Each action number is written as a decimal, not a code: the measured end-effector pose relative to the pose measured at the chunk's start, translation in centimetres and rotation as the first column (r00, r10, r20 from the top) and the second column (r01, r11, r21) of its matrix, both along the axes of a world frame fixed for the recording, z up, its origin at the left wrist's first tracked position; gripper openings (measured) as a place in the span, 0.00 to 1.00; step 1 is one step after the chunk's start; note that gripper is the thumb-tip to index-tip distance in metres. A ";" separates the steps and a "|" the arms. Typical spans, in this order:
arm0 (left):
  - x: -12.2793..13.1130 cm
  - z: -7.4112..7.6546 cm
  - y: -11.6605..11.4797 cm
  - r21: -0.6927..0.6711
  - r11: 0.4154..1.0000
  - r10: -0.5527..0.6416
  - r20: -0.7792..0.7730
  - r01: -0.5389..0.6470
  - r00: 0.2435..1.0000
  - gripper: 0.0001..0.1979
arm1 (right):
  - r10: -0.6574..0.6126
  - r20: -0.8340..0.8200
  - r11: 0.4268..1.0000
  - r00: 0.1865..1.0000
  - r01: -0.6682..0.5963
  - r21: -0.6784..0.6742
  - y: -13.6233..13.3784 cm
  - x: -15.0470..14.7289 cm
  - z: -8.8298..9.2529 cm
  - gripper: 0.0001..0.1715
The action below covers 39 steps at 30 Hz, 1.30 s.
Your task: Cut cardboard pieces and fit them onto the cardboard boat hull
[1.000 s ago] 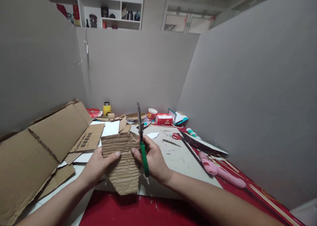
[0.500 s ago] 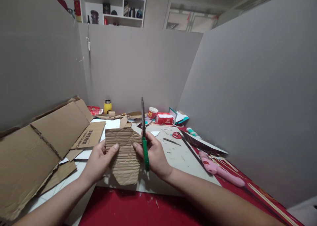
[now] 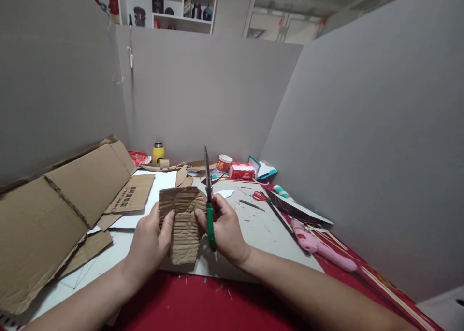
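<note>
A piece of corrugated cardboard [image 3: 184, 224], ridged and creased, is held up over the table between both hands. My left hand [image 3: 152, 234] grips its left edge, thumb on the front face. At the right edge, my right hand [image 3: 226, 229] pinches the cardboard with its thumb. That same hand also holds green-handled scissors [image 3: 210, 220], whose blades point upward beside the cardboard. The fingers behind the cardboard are hidden.
Large folded cardboard [image 3: 90, 176] leans along the left wall. A grey-white board [image 3: 261, 239] lies on the red tabletop [image 3: 181, 302]. Red-handled scissors [image 3: 259, 196] and a pink glue gun [image 3: 322, 249] lie to the right. A yellow bottle [image 3: 158, 153], paper cup [image 3: 224, 163] and red packet [image 3: 241, 171] stand behind.
The cardboard looks narrower now, its sides bent or turned back between my hands. My left hand has moved slightly right and rolled inward. The scissors stay in my right hand.
</note>
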<state>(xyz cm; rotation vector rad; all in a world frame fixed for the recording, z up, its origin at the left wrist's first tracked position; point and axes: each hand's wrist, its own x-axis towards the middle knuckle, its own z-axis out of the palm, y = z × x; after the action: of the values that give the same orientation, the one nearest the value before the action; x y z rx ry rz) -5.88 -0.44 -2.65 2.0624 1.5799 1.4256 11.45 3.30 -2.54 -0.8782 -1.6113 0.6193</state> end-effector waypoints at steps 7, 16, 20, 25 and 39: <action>-0.6 1.2 0.6 -0.168 0.957 -0.163 0.364 0.237 0.917 0.16 | 0.073 -0.113 0.986 0.991 -0.089 -0.143 0.3 -0.1 0.4 0.13; -1.4 2.1 0.9 -0.354 0.622 -0.201 0.790 0.698 0.579 0.23 | 0.104 -0.194 0.980 0.975 -0.134 -0.146 -0.1 0.1 1.1 0.15; -1.4 1.8 0.7 -0.269 0.659 -0.257 0.797 0.702 0.546 0.22 | 0.200 -0.210 0.951 0.957 -0.241 -0.193 0.1 0.6 1.1 0.17; -2.9 3.2 0.9 -0.139 0.811 -0.233 0.814 0.569 0.531 0.24 | 0.263 -0.195 0.913 0.945 -0.309 -0.267 1.3 1.9 0.7 0.20; -4.3 3.5 1.7 -0.071 0.871 -0.217 0.832 0.487 0.511 0.25 | 0.401 0.477 0.908 0.782 -0.408 -0.094 0.5 3.2 1.2 0.18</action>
<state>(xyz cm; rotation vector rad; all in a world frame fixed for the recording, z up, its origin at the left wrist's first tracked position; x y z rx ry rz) -10.15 1.26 0.85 1.1374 0.8254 1.4984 14.61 3.78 -1.35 -0.7076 -2.3024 0.7169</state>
